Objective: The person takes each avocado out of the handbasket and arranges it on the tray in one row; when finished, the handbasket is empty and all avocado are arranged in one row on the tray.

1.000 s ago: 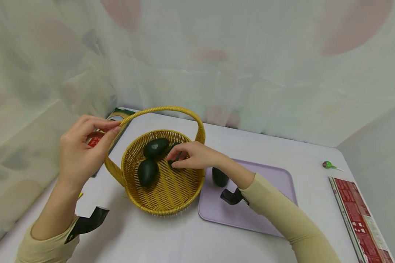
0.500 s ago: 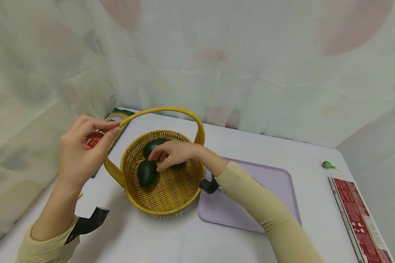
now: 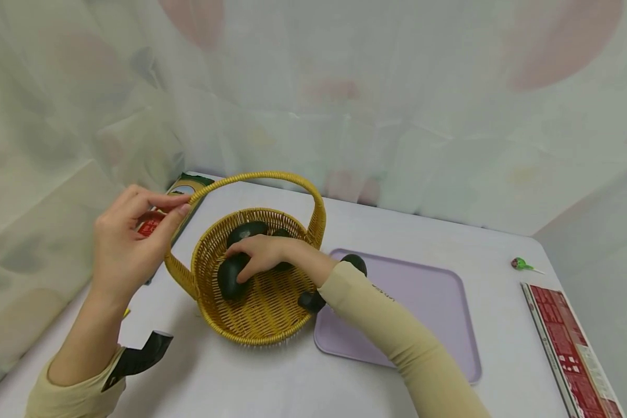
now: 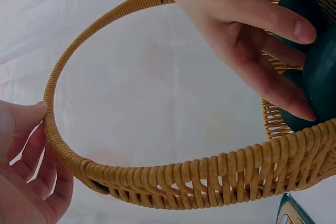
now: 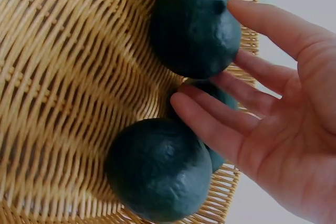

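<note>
My left hand [image 3: 133,232] pinches the wrapped handle of the yellow wicker basket [image 3: 263,334] between thumb and fingers; the left wrist view shows this handle [image 4: 52,85] too. Inside the basket lie 3 dark green avocados. My right hand [image 3: 261,253] reaches over the left avocado [image 3: 230,280]. In the right wrist view, the thumb touches that avocado [image 5: 191,30], while the fingers extend alongside it, not curled around it. Another avocado [image 3: 248,230] lies behind the hand, and a third [image 3: 282,233] is partly hidden by it.
Right of the basket, a lilac tray [image 3: 423,307] lies under my right forearm, with a further avocado [image 3: 354,263] partly covered by the sleeve. A lollipop [image 3: 523,264] and a red printed box [image 3: 572,348] are at the far right. A green-and-tan package [image 3: 188,186] sits behind my left hand.
My right hand has moved left across the basket, from the right-hand avocado to the left one. The left hand keeps its place on the handle.
</note>
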A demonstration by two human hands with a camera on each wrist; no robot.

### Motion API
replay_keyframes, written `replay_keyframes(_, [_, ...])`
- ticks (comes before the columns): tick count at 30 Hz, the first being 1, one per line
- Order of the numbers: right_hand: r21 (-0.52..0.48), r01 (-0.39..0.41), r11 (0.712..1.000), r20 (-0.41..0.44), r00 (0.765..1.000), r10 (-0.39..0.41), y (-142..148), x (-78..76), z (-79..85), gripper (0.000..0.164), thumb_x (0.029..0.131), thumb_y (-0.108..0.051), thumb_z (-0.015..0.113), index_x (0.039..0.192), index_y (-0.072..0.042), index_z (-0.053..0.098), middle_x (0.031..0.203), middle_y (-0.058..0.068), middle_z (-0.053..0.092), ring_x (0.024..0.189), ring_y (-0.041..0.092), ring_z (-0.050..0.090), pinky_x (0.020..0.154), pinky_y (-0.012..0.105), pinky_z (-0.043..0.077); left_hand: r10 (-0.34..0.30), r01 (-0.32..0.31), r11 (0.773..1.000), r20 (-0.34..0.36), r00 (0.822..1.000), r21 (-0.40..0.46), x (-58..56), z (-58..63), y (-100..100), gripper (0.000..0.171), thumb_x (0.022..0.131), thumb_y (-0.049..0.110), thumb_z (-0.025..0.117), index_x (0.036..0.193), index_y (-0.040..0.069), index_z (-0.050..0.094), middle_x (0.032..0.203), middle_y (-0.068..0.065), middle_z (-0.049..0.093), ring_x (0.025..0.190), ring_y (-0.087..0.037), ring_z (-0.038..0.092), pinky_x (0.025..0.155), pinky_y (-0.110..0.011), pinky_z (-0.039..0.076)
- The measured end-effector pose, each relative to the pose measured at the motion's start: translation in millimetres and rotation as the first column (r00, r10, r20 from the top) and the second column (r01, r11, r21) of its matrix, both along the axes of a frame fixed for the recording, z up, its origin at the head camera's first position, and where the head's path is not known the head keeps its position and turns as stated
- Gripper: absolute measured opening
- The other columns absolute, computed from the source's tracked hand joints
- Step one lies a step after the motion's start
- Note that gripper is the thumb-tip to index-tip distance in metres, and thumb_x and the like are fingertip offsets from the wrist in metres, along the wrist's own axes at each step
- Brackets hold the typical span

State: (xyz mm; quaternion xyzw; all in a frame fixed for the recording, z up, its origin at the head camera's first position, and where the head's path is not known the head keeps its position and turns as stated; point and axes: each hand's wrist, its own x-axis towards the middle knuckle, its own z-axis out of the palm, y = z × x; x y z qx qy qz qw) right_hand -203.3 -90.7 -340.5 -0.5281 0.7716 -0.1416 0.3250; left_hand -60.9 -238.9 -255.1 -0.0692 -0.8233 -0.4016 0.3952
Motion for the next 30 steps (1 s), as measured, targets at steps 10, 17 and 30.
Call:
replay_keyframes(10, [-0.029, -0.085, 0.996, 0.242, 0.966, 0.090, 1, 4.9, -9.9, 0.055, 0.085, -0.025, 0.077, 0.134, -0.014, 0.054, 0.129, -0.006, 0.052, 0.123, 0.008, 0.046, 0.097, 0.014, 0.038, 0.001, -0.001, 1.000, 0.017, 1.000, 0.004, 2.6, 2.1, 2, 0.018, 0.080, -0.010, 0.072, 0.096, -0.005, 0.074, 0.081, 0.000, 0.058, 0.075, -0.001, 0.055, 0.058, -0.007, 0.042])
replay_keyframes(17, [0.047, -0.196, 0.979, 0.298, 0.939, 0.174, 1, 7.0, -13.4, 0.076, 0.080, -0.026, 0.081, 0.145, -0.016, 0.043, 0.138, -0.008, 0.044, 0.126, 0.003, 0.039, 0.105, 0.020, 0.035, -0.010, 0.010, 1.000, 0.008, 1.000, 0.013, 2.2, 1.4, 2, 0.017, 0.079, -0.011, 0.072, 0.096, -0.006, 0.074, 0.081, 0.000, 0.059, 0.074, -0.001, 0.056, 0.058, -0.006, 0.042])
replay_keyframes(30, [0.122, -0.260, 0.958, 0.270, 0.937, 0.220, 0, 15.1, -12.0, 0.083, 0.077, -0.025, 0.084, 0.147, -0.021, 0.039, 0.142, -0.008, 0.040, 0.123, 0.003, 0.037, 0.100, 0.018, 0.037, -0.036, 0.035, 0.999, 0.015, 0.999, 0.026, 1.1, 0.7, 2, 0.019, 0.078, -0.013, 0.072, 0.096, -0.007, 0.073, 0.081, -0.001, 0.059, 0.075, -0.003, 0.056, 0.059, -0.006, 0.044])
